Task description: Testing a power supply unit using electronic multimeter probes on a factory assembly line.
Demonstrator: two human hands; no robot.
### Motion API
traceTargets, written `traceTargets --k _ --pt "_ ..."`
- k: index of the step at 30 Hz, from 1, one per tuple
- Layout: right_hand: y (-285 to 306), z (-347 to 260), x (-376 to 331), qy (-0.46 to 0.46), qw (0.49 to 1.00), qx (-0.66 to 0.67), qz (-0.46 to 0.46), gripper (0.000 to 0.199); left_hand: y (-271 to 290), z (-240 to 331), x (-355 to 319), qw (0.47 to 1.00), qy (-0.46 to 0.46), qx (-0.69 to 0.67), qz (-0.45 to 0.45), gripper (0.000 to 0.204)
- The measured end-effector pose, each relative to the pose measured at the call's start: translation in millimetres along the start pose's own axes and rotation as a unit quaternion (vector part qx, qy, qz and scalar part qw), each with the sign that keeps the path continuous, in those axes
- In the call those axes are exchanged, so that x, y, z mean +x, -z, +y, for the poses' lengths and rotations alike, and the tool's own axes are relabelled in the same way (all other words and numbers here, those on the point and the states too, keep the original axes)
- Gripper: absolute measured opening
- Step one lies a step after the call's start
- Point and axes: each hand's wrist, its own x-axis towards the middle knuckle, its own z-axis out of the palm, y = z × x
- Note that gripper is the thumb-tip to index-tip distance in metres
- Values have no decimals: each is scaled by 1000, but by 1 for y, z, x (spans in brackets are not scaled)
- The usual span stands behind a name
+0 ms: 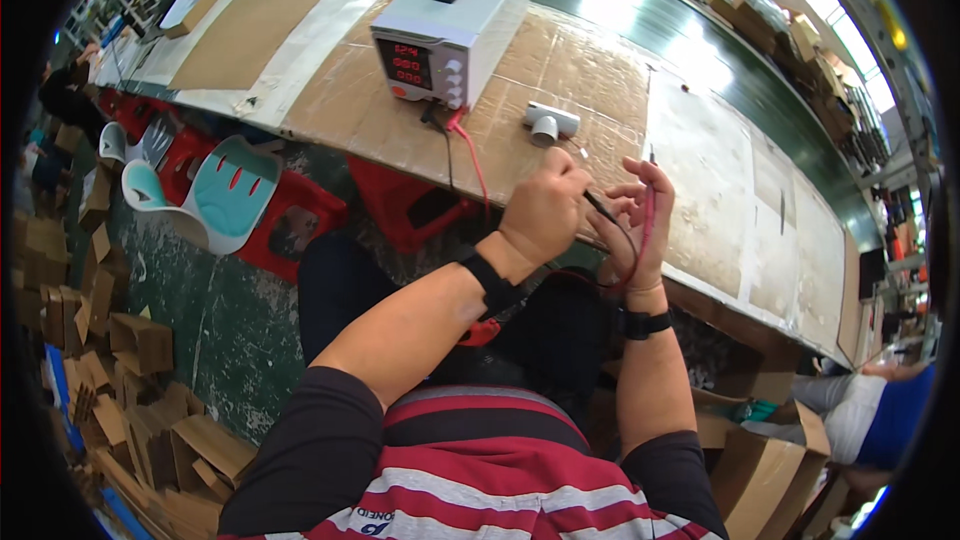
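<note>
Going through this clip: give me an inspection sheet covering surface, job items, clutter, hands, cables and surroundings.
Surface: table partly covered with brown cardboard, worn pale patches at right.
Job items: power supply with lit red digits; grey pipe tee lying beside it; red probe; black probe.
Clutter: cardboard boxes heaped on the floor at left.
Hands: right hand holds the red probe, tip up; left hand curled by the black probe, exact grip hidden.
Cables: red lead and black lead run from the supply's front over the table edge.
Surroundings: red stools, teal-and-white seat, green floor; another person at right.
</note>
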Motion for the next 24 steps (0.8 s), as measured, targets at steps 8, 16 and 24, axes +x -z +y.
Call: traceTargets --k 8,16,24 --pt "18 7 -2 -111 993 -38 -4 32 3 -8 -2 992 -24 -74 97 16" --pt "18 14 7 -129 991 9 33 27 6 -10 -1 987 55 -104 108 16" --pt "6 28 24 25 964 -261 -46 23 11 -2 -3 966 155 -162 125 13"
